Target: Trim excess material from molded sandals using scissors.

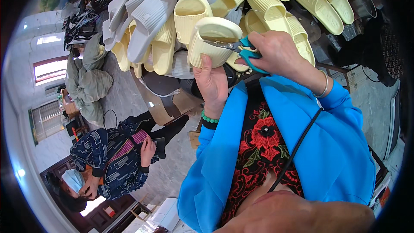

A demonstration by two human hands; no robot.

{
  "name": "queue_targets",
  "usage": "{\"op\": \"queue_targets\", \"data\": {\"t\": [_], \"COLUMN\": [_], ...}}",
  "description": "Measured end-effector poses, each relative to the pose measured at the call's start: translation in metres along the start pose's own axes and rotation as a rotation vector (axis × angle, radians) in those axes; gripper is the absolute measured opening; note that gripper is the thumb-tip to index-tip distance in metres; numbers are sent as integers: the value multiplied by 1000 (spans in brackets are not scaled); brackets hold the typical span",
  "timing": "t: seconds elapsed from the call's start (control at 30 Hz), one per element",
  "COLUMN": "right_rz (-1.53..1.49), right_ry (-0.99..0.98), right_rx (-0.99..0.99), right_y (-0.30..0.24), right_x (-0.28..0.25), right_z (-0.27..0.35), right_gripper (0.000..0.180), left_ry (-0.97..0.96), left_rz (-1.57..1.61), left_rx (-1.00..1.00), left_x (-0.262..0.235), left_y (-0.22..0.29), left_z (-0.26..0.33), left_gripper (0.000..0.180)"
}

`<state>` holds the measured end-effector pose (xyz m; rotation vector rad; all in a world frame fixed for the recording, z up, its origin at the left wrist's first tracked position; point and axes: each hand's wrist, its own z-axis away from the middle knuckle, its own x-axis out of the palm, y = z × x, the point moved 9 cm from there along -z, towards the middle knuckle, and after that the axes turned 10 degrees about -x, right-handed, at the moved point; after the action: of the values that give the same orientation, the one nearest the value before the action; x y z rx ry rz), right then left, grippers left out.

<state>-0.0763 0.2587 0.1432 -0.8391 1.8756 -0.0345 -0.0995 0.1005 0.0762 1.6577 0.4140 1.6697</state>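
Note:
My left hand grips a pale yellow ribbed slide slipper from below, its thumb pressed against the strap. The slipper's foot opening faces up toward me. In my right hand is a pair of scissors with teal handles, the fingers wrapped through and around the loops. The scissor blades reach left across the opening of the slipper, near the strap's edge. Whether the blades touch the slipper, I cannot tell. Just behind it stands another pale yellow slipper.
A heap of yellow and grey slippers covers the surface ahead. At left a person in a patterned dark jacket and face mask sits on the marble-look floor. Large stuffed sacks lean farther back, with a dark bicycle-like clutter beyond.

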Motion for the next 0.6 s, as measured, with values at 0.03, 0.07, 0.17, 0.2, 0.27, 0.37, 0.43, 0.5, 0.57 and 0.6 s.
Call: {"op": "queue_targets", "data": {"t": [0.03, 0.07, 0.17, 0.2, 0.27, 0.37, 0.43, 0.5, 0.57, 0.6], "right_rz": [-1, -2, -176, -247, -389, -679, -490, -317, -160, -119], "right_ry": [-5, -9, -16, -34, -71, -36, -23, -32, -63, -65], "right_rx": [5, 10, 68, 115, 210, 329, 241, 146, 46, 34], "right_y": [2, 4, 8, 11, 17, 24, 20, 13, 6, 6], "right_x": [2, 2, 1, 1, 0, 0, -10, -14, -12, -10], "right_z": [1, 2, 3, 3, 6, 13, 10, 7, 6, 6], "right_gripper": [51, 51, 53, 53, 54, 56, 56, 57, 58, 58], "left_ry": [1, 4, 8, 13, 22, 25, 32, 42, 35, 25], "left_rz": [-4, -5, -4, -1, 12, 29, 25, 9, 1, 1], "left_rx": [0, 0, 8, 7, -4, -19, -19, -4, 3, 4], "left_x": [0, 1, 3, 2, 1, 2, 2, 0, 0, 1], "left_y": [0, -1, 1, 1, -1, -2, -2, -2, -2, -3], "left_z": [0, 2, 2, 2, 3, 3, 3, 4, 5, 5], "left_gripper": [47, 47, 47, 47, 46, 46, 46, 46, 46, 46]}}
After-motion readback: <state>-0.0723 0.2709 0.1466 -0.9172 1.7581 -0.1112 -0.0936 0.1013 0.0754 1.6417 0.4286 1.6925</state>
